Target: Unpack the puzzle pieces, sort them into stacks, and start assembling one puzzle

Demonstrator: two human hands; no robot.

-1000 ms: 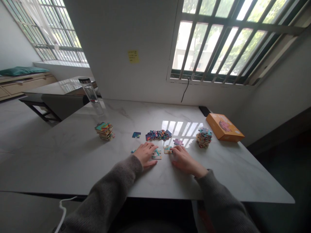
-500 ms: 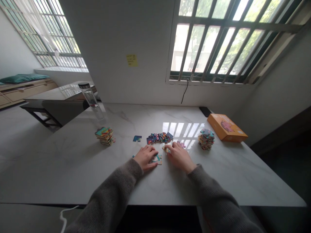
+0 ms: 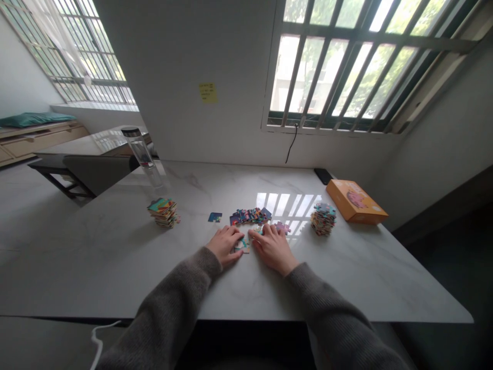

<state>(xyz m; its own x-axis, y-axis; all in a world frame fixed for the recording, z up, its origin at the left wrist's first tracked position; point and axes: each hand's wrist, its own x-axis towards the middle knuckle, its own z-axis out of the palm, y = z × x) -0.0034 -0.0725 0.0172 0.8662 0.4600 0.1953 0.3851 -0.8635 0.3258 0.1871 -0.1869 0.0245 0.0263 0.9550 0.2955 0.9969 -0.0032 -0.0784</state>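
near the middle of the front edge of the marble table (image 3: 96,267), both hands work close together. the left hand (image 3: 225,245) rests with its fingers (image 3: 233,234) loosely spread, the tips touching a jigsaw piece (image 3: 242,246) just beside the right hand (image 3: 273,249). that hand's fingers are also spread and low on the stone, with no pinch showing, and a small piece (image 3: 257,231) sits partly hidden at their tips. just beyond lies a loose row of pieces (image 3: 249,217), with a single piece (image 3: 214,217) and a pink piece (image 3: 282,227) apart from it, perhaps set out for a closer look. a left stack (image 3: 164,213) and a right stack (image 3: 323,219) stand well out to each side, seemingly to keep the middle free. an orange puzzle box (image 3: 356,201) sits near the back right corner, a clear bottle (image 3: 139,154) near the back left corner.
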